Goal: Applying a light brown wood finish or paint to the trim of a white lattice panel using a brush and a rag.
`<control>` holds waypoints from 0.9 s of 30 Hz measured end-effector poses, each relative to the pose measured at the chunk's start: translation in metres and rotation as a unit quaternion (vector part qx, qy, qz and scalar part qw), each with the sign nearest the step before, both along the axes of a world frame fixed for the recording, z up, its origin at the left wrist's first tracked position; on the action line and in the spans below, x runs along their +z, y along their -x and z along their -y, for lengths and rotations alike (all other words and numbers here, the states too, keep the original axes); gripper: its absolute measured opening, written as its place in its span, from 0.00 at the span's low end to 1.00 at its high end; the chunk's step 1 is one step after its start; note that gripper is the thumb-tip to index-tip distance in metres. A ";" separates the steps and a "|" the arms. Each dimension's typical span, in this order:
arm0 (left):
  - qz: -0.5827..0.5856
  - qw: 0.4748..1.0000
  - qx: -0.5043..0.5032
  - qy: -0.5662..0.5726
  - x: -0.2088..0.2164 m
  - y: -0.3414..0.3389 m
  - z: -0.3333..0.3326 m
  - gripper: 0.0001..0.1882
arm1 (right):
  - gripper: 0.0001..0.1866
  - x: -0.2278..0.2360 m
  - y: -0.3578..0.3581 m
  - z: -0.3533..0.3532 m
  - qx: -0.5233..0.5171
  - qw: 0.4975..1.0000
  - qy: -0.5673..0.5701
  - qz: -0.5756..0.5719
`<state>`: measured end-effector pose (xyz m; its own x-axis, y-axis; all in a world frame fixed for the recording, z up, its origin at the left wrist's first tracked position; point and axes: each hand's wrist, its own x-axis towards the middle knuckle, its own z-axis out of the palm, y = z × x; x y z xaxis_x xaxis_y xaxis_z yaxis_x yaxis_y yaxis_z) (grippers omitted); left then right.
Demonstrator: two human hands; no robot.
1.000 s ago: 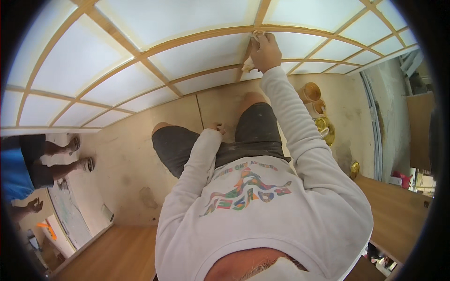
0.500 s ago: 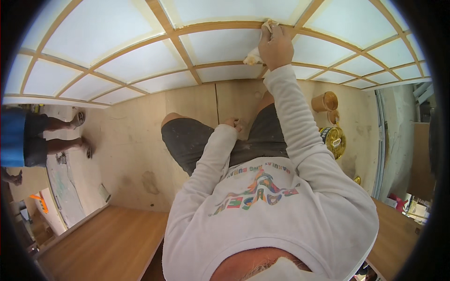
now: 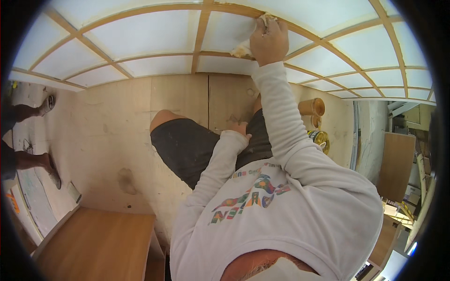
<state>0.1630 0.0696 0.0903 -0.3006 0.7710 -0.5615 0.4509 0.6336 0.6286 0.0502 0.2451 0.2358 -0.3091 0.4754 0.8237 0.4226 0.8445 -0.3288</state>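
Upper centre: the right hand (image 3: 270,43) is clamped on a cloth (image 3: 242,49) against the wooden lattice (image 3: 202,30); wiping appears in hand. Mid-frame: the left hand (image 3: 239,128) rests by the shorts (image 3: 185,147), grip unclear. Next move likely calls for steady cloth pressure.

a head-worn left fisheye looks steeply down and somewhat forward: the shirt (image 3: 290,220) lies nearest, this side of the right fingers (image 3: 280,32); the grid (image 3: 200,40) at and beyond them; the floor (image 3: 108,140) farther below them.
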 end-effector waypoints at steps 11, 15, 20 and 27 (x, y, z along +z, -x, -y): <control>0.038 0.999 0.002 -0.028 -0.028 -0.008 0.010 0.29 | 0.09 0.017 0.048 0.069 0.034 0.998 0.036 0.045; 0.036 0.999 0.014 -0.018 -0.004 -0.003 0.018 0.29 | 0.10 0.015 0.059 0.071 0.126 0.984 0.019 0.124; 0.015 1.000 0.010 -0.015 -0.001 0.003 0.016 0.29 | 0.12 0.023 0.053 0.081 0.222 0.950 0.197 0.098; -0.054 0.998 0.007 -0.039 -0.070 0.022 0.022 0.29 | 0.26 -0.020 -0.059 0.046 0.421 0.758 0.400 0.297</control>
<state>0.1409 0.0476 0.0200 -0.3682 0.8064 -0.4628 0.5100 0.5914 0.6246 0.1094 0.1987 0.2162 -0.9837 0.1775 -0.0290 0.1200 0.5275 -0.8411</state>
